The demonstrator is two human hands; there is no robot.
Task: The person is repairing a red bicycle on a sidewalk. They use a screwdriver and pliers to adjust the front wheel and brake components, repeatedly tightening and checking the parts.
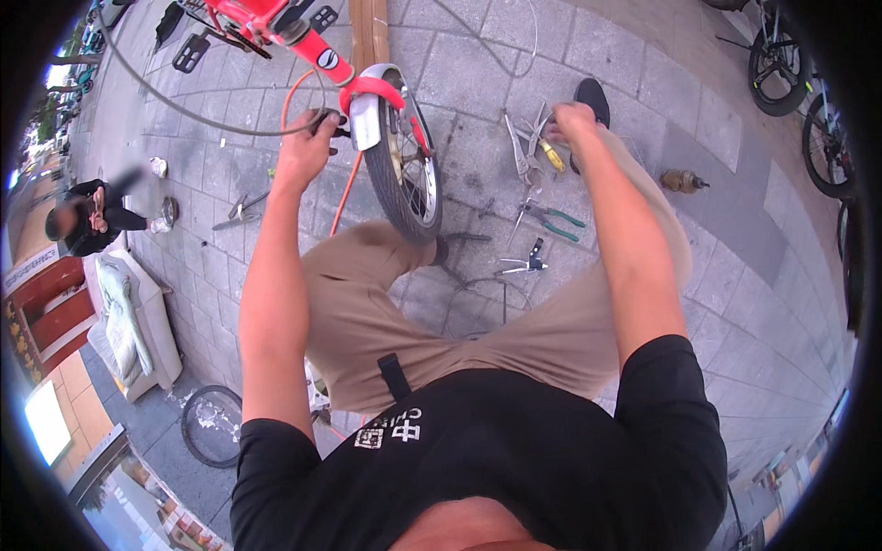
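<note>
On the left, my left hand (308, 147) is closed beside the fork of a red bicycle (326, 62), next to its front wheel (390, 179). A small dark part shows at its fingertips, too unclear to name. A grey cable (207, 121) curves across to that hand. My right hand (571, 124) reaches down over tools on the paving, its fingers curled; what they hold is hidden. Close under it lie a yellow-handled tool (552, 156) and metal pliers (517, 147). Nearer to me are green-handled pliers (556, 223) and a small black-and-silver tool (528, 260).
The wheel stands between my knees. An orange hose (345, 195) runs behind my left hand. A brown bottle-like object (684, 181) lies at right, near parked bicycles (822, 142). At left are a seated person (96, 207), a sofa (138, 321) and a loose tyre (190, 427).
</note>
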